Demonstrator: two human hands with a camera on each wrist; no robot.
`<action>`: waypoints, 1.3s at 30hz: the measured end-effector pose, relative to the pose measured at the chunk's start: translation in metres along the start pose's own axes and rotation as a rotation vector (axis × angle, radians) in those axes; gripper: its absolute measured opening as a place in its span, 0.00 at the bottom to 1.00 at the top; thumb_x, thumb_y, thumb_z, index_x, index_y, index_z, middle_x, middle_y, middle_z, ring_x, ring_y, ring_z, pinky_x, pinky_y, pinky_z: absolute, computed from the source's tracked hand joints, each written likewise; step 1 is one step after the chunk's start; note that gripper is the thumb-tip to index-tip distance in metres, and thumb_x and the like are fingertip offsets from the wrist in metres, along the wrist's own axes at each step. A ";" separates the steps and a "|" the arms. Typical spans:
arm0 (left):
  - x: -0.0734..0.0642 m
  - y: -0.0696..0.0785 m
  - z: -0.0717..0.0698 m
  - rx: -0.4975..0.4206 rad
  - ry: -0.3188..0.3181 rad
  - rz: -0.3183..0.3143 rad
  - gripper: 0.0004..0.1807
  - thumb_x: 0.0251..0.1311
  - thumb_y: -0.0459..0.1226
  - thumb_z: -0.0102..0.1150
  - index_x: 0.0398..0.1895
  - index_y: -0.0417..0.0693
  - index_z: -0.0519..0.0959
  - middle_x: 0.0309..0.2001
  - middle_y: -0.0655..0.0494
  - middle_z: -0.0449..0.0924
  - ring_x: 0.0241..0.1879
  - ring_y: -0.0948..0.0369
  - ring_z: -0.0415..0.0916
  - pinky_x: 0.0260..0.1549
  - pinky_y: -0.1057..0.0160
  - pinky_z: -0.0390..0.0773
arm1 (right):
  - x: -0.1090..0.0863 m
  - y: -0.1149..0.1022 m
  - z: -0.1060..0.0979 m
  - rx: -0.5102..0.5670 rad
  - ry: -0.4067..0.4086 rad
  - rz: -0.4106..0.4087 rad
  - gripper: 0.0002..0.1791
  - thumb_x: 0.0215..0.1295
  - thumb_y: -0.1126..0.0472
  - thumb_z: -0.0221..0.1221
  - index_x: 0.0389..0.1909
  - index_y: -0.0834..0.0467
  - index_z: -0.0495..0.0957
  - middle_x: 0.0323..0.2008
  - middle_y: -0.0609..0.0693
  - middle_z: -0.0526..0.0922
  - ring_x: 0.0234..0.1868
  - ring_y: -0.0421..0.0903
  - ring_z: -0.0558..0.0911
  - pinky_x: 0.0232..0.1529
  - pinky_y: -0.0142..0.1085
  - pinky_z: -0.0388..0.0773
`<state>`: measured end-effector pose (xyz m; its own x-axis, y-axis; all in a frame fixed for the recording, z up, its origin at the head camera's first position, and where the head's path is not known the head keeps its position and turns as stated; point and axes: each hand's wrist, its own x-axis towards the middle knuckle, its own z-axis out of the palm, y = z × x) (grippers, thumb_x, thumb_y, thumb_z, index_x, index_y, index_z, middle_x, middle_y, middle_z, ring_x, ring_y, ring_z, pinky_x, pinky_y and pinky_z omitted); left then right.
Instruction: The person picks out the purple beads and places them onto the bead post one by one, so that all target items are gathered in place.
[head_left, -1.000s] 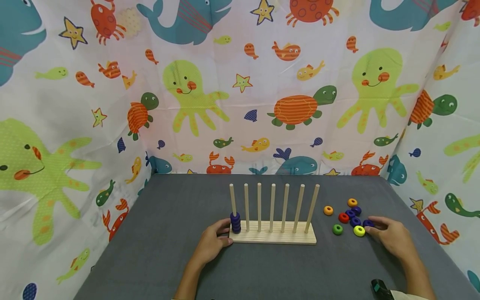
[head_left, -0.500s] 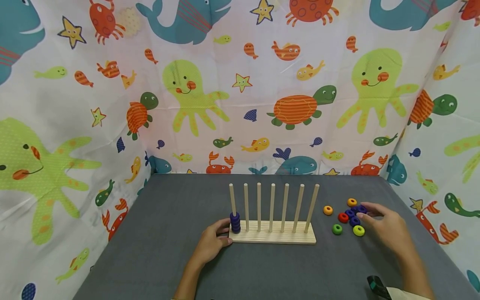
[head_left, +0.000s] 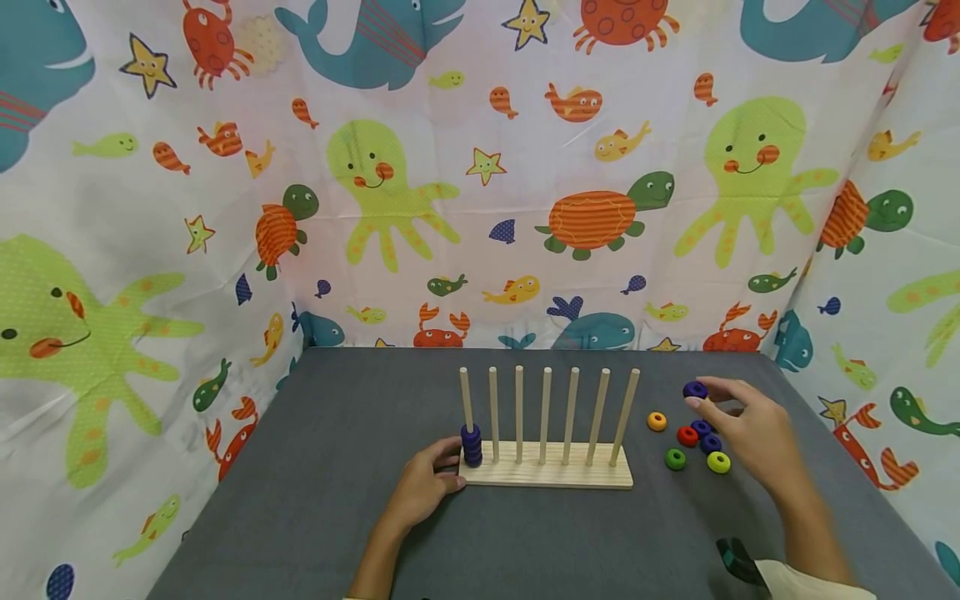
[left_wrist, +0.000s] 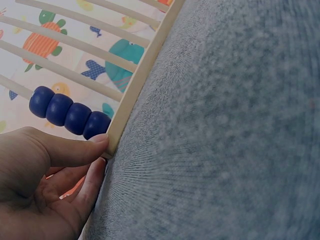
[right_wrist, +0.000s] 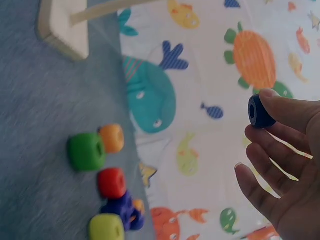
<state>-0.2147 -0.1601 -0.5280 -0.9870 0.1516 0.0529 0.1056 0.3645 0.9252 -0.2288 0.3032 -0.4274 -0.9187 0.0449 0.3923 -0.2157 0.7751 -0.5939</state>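
"What just changed?"
"The right hand (head_left: 753, 425) has raised a blue bead (head_left: 695, 390), pinched above the surface (head_left: 360, 408) towards its far right corner, leaving fewer loose beads (head_left: 687, 436)."
"And the left hand (head_left: 420, 485)?"
"Gripping the left end of the peg rack (head_left: 551, 476), beside four threaded beads (left_wrist: 64, 109)."

in the head view, the right hand (head_left: 759, 429) is covering part of the held bead (head_left: 695, 389). the bottom edge is cutting off both arms (head_left: 813, 525), and a dark thing (head_left: 738, 561) by the sleeve (head_left: 806, 582) is looking too blurry to name.

in the left wrist view, the edges are cutting off the left hand (left_wrist: 42, 175) and some pegs (left_wrist: 62, 72).

in the right wrist view, the top edge is cutting off the stand (right_wrist: 62, 30). fuzzy purple beads (right_wrist: 118, 206) are hiding most of an orange bead (right_wrist: 139, 205), and the bottom edge is cutting off the yellow bead (right_wrist: 106, 228).
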 end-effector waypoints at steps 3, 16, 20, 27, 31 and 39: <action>-0.001 0.000 0.000 -0.011 0.003 0.000 0.34 0.60 0.23 0.68 0.72 0.37 0.75 0.68 0.36 0.78 0.63 0.42 0.81 0.56 0.53 0.86 | 0.002 -0.012 -0.001 0.030 0.013 -0.029 0.27 0.74 0.47 0.66 0.65 0.60 0.81 0.50 0.60 0.83 0.46 0.59 0.84 0.35 0.18 0.75; 0.000 -0.002 0.000 -0.009 -0.002 0.012 0.34 0.60 0.23 0.68 0.72 0.36 0.74 0.67 0.35 0.78 0.63 0.42 0.81 0.56 0.54 0.86 | 0.013 -0.067 -0.005 0.108 0.126 -0.193 0.24 0.71 0.54 0.70 0.64 0.57 0.83 0.48 0.55 0.85 0.44 0.23 0.74 0.45 0.10 0.70; 0.000 -0.004 0.000 -0.002 -0.001 0.008 0.34 0.60 0.23 0.67 0.72 0.36 0.74 0.67 0.35 0.78 0.62 0.42 0.81 0.56 0.54 0.86 | 0.014 -0.085 -0.003 0.142 0.142 -0.240 0.25 0.69 0.59 0.71 0.65 0.58 0.83 0.49 0.55 0.86 0.46 0.24 0.75 0.48 0.11 0.71; -0.002 -0.001 0.000 -0.033 -0.001 0.013 0.35 0.59 0.23 0.69 0.72 0.35 0.74 0.67 0.34 0.78 0.62 0.41 0.81 0.55 0.52 0.86 | 0.019 -0.111 0.002 0.235 0.129 -0.324 0.25 0.65 0.65 0.73 0.63 0.58 0.84 0.51 0.56 0.86 0.48 0.29 0.78 0.49 0.12 0.74; -0.003 0.002 0.001 -0.051 -0.001 0.016 0.35 0.58 0.23 0.69 0.72 0.35 0.74 0.67 0.34 0.77 0.62 0.41 0.81 0.55 0.51 0.87 | 0.021 -0.123 0.006 0.243 0.111 -0.342 0.23 0.66 0.64 0.72 0.62 0.57 0.85 0.50 0.55 0.87 0.46 0.32 0.80 0.47 0.13 0.75; -0.002 0.001 0.001 -0.031 0.004 0.010 0.35 0.58 0.22 0.69 0.72 0.36 0.75 0.68 0.35 0.78 0.62 0.41 0.81 0.55 0.52 0.87 | 0.024 -0.141 0.025 0.241 0.107 -0.430 0.25 0.60 0.69 0.75 0.59 0.60 0.85 0.45 0.52 0.88 0.42 0.46 0.85 0.43 0.16 0.77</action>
<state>-0.2129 -0.1596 -0.5277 -0.9865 0.1511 0.0638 0.1117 0.3342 0.9359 -0.2288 0.1796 -0.3518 -0.6937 -0.1727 0.6993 -0.6492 0.5705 -0.5032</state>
